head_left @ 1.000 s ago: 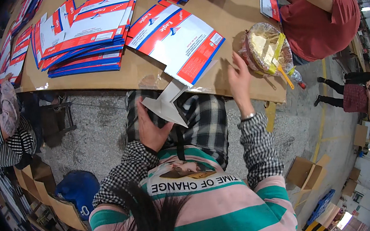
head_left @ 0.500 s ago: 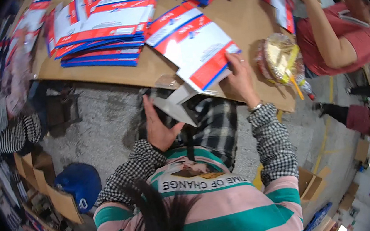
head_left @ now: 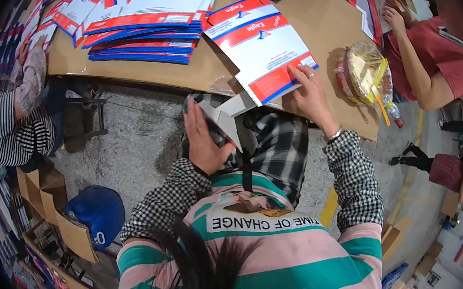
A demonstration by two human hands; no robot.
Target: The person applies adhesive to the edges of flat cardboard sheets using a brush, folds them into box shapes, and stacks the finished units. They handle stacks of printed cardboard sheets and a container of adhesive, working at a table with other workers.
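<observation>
A flat printed carton [head_left: 265, 43] in red, white and blue lies at the table's near edge, overlapping another like it. From its near end a plain pale grey flap [head_left: 237, 105] juts past the edge and bends up over my lap. My left hand [head_left: 206, 145] presses against the flap's outer side, fingers straight and close together, thumb spread apart below it. My right hand [head_left: 313, 100], with a ring on one finger, grips the carton's near right corner, fingertips on the printed face. Its thumb cannot be made out clearly.
Left of the carton lies a stack of similar cartons [head_left: 145, 37] on the brown table [head_left: 137, 69]. A clear plastic bag [head_left: 365, 75] with a yellow-orange handled tool sits at right. Co-workers sit at both sides; a blue stool [head_left: 96, 217] stands on the floor at left.
My view has shifted, so most things appear further right. The grey flap now stands more steeply, with my left hand still against it. My right hand stays at the carton's corner.
</observation>
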